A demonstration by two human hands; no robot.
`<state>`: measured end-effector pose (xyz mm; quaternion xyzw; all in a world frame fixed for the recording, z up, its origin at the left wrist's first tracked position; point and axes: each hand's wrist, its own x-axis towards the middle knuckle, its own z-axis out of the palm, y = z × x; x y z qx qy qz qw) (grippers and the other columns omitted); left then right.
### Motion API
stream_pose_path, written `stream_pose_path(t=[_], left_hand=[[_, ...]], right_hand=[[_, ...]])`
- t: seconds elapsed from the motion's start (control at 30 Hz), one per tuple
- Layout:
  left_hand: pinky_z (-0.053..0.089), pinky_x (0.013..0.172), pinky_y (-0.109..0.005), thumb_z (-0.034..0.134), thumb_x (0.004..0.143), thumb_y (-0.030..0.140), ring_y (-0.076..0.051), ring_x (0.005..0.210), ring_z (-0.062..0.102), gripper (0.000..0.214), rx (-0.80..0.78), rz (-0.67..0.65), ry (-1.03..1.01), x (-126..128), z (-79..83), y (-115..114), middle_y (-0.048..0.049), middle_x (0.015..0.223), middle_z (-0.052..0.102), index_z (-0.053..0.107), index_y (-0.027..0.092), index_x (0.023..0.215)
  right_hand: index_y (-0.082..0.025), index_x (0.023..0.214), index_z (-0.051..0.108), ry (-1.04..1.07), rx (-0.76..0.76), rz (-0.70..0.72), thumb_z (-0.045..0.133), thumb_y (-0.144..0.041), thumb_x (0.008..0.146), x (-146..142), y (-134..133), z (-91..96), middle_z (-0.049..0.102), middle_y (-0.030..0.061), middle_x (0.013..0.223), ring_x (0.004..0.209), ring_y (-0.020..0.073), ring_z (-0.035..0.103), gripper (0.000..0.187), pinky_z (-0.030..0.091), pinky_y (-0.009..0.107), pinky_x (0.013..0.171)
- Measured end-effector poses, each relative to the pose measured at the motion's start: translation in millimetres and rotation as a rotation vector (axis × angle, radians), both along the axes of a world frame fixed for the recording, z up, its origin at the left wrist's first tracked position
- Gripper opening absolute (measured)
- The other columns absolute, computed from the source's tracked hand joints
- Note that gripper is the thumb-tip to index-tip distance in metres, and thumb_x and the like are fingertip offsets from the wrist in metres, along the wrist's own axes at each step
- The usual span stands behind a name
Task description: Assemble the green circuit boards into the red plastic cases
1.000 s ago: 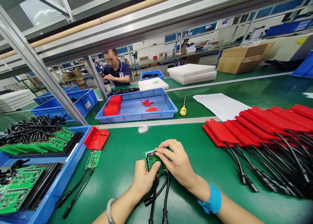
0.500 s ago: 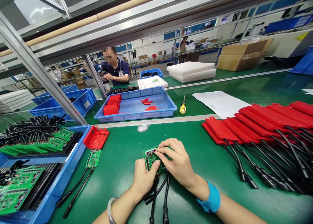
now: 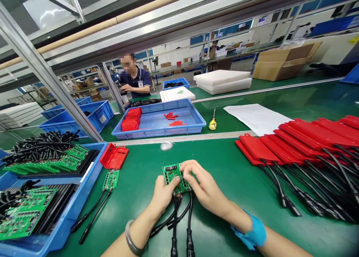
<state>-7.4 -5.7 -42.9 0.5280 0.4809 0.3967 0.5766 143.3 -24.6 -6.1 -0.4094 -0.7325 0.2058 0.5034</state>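
Note:
A small green circuit board (image 3: 171, 174) with black cables (image 3: 189, 227) trailing toward me lies on the green table, held between both hands. My left hand (image 3: 162, 194) grips its near left edge, thumb on top. My right hand (image 3: 202, 186) curls over its right side, fingertips pinching the board's top edge. A blue band wraps my right wrist and a bracelet my left.
A second cabled board (image 3: 111, 179) and a red open casing (image 3: 114, 157) lie left. The blue bin (image 3: 84, 191) at left holds green boards and black cables. Red cased units (image 3: 303, 141) with cables are stacked right. Beyond are a blue tray (image 3: 159, 128), a yellow screwdriver (image 3: 212, 123), paper and a seated co-worker (image 3: 134, 79).
The board has tilted up and shifted a little left, so more of its face shows. My right fingers have slid back from the top left corner toward the right side.

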Motion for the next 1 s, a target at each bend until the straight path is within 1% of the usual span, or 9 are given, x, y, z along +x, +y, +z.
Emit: stream_pose_path(t=[0.13,0.23,0.3,0.37,0.57,0.67,0.77,0.9,1.0], left_hand=[[0.046,0.045,-0.025,0.069,0.068,0.049,-0.012,0.048,0.052,0.046,-0.150,0.010,-0.172,-10,6.8,7,-0.0060,0.068,0.063,0.063,0.008,0.086],[0.048,0.046,-0.024,0.072,0.066,0.047,-0.012,0.051,0.055,0.047,-0.212,0.020,-0.235,-16,12.5,11,-0.0087,0.073,0.066,0.064,0.007,0.091],[0.048,0.046,-0.024,0.073,0.066,0.044,-0.012,0.052,0.055,0.047,-0.241,0.029,-0.259,-19,13.8,13,-0.0092,0.075,0.067,0.064,0.007,0.094],[0.049,0.046,-0.023,0.073,0.067,0.041,-0.011,0.052,0.055,0.044,-0.261,0.057,-0.281,-21,12.9,16,-0.0089,0.076,0.067,0.063,0.008,0.094],[0.050,0.045,-0.023,0.069,0.072,0.036,-0.012,0.055,0.058,0.037,-0.323,0.169,-0.373,-27,12.3,24,-0.0066,0.075,0.066,0.061,0.010,0.096],[0.048,0.042,-0.022,0.062,0.077,0.042,-0.011,0.050,0.056,0.038,-0.379,0.208,-0.445,-27,15.7,26,-0.0070,0.074,0.066,0.061,0.009,0.095],[0.048,0.040,-0.021,0.060,0.078,0.045,-0.012,0.050,0.057,0.041,-0.387,0.257,-0.486,-27,17.3,27,-0.0080,0.078,0.067,0.062,0.009,0.098],[0.046,0.039,-0.020,0.066,0.075,0.039,-0.011,0.050,0.057,0.039,-0.353,0.296,-0.491,-24,14.3,26,-0.0077,0.077,0.068,0.062,0.009,0.099],[0.044,0.038,-0.019,0.069,0.073,0.038,-0.012,0.049,0.058,0.040,-0.368,0.252,-0.526,-19,10.0,23,-0.0086,0.074,0.068,0.062,0.007,0.097]], right_hand=[[-0.021,0.079,0.048,0.141,-0.196,-0.100,0.041,-0.033,0.090,9,38,-5.5,0.061,0.0042,0.078,0.075,0.0179,0.060,0.018,0.049,0.030,0.070],[-0.020,0.076,0.049,0.087,-0.227,-0.165,0.044,-0.028,0.086,11,88,-16.6,0.061,0.0025,0.072,0.068,0.0169,0.060,0.014,0.049,0.030,0.067],[-0.018,0.084,0.052,0.021,-0.255,-0.204,0.049,-0.024,0.084,8,120,-24.6,0.060,0.0000,0.069,0.064,0.0155,0.058,0.007,0.048,0.030,0.065],[-0.015,0.089,0.055,-0.055,-0.284,-0.223,0.054,-0.025,0.086,2,146,-31.6,0.058,-0.0024,0.066,0.060,0.0137,0.056,0.010,0.047,0.030,0.064],[-0.014,0.091,0.059,-0.153,-0.369,-0.239,0.056,-0.034,0.089,-11,180,-40.5,0.060,0.0004,0.082,0.069,0.0136,0.058,0.021,0.049,0.031,0.067],[-0.014,0.094,0.057,-0.102,-0.406,-0.230,0.057,-0.035,0.088,-7,177,-35.5,0.059,0.0017,0.086,0.071,0.0142,0.057,0.022,0.047,0.031,0.066],[-0.014,0.089,0.057,-0.020,-0.477,-0.123,0.052,-0.046,0.087,-2,155,-26.4,0.058,0.0006,0.072,0.060,0.0131,0.054,0.032,0.043,0.026,0.055],[-0.015,0.070,0.059,0.063,-0.675,0.184,0.023,-0.067,0.087,3,94,-18.1,0.057,0.0011,0.053,0.042,0.0121,0.048,0.065,0.034,0.023,0.040],[-0.014,0.058,0.058,0.111,-0.773,0.343,0.026,-0.072,0.083,2,48,-19.4,0.061,0.0059,0.055,0.044,0.0133,0.053,0.070,0.037,0.023,0.042]])
